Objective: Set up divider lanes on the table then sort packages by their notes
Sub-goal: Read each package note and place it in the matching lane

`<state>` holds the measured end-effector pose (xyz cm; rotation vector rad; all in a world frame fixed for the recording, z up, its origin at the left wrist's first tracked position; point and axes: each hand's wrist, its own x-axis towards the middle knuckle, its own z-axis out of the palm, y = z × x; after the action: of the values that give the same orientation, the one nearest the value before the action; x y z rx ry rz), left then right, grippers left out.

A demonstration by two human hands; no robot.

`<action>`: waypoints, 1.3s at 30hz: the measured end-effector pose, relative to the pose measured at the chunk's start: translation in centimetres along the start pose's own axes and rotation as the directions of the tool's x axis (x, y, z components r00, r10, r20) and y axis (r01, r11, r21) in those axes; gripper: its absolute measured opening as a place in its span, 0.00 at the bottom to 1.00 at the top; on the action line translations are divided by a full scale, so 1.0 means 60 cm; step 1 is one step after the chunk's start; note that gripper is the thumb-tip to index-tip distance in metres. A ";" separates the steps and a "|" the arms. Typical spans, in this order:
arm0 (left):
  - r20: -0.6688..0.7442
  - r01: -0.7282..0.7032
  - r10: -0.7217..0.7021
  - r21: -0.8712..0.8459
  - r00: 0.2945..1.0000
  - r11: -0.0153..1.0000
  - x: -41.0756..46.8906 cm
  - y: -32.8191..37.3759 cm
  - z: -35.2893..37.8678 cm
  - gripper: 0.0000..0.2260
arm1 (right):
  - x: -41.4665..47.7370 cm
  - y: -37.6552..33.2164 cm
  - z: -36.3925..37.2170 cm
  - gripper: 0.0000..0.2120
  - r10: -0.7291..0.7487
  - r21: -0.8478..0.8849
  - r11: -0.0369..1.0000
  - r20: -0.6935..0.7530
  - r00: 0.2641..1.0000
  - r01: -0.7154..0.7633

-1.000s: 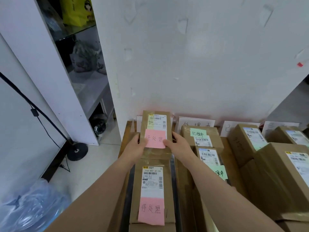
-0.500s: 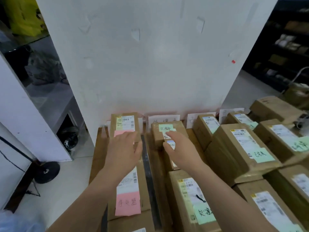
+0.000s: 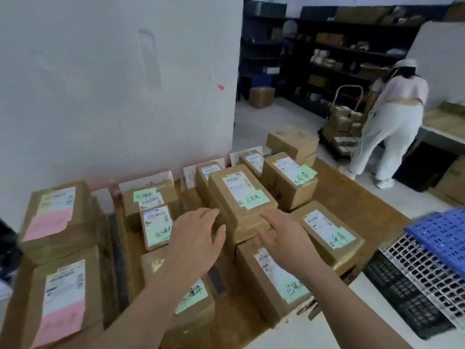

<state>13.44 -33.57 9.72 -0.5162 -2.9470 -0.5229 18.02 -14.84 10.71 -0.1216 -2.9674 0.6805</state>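
Brown cardboard packages lie in rows on the wooden table point(image 3: 362, 197). At the left, two boxes carry pink notes: the far one point(image 3: 56, 217) and the near one point(image 3: 63, 301). A dark divider strip point(image 3: 118, 258) runs beside them. In the middle, stacked on other boxes, sits a tall package with a green note point(image 3: 241, 200). My left hand point(image 3: 195, 238) hovers open just left of it, and my right hand point(image 3: 284, 238) hovers open at its near right corner. Neither hand holds anything. White label cards point(image 3: 146, 181) lean on the wall behind.
More green-noted boxes point(image 3: 289, 180) fill the right lanes. Blue, white and black plastic crates point(image 3: 427, 268) stand at the right. A person in white point(image 3: 392, 122) bends over a loaded cart point(image 3: 342, 122) near dark shelves. A white wall point(image 3: 113, 84) backs the table.
Both hands let go of the pink-noted box at the far left and moved right, to either side of the tall green-noted package. The view has swung right.
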 end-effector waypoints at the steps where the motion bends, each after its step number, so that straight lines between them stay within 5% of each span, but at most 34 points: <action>1: 0.004 -0.018 0.018 0.010 1.000 1.000 0.003 0.037 0.012 0.22 | -0.011 0.034 -0.021 0.18 0.011 0.003 1.000 -0.007 1.000 -0.011; 13: 0.084 -0.152 0.148 0.042 0.985 0.987 0.071 0.372 0.158 0.22 | -0.065 0.370 -0.185 0.17 0.130 -0.060 0.990 -0.022 0.991 -0.131; 30: -0.016 -0.013 0.014 0.019 1.000 1.000 0.415 0.512 0.239 0.21 | 0.262 0.609 -0.264 0.20 0.097 -0.020 0.995 -0.036 0.995 -0.098; 39: -0.010 0.175 -0.175 0.010 0.985 0.985 0.603 0.528 0.290 0.15 | 0.479 0.682 -0.276 0.21 0.071 0.132 0.988 0.053 0.996 -0.077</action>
<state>-10.24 11.78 9.20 -0.2540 -3.0010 -0.5246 -6.36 31.84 9.78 -0.2092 -2.9639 0.9023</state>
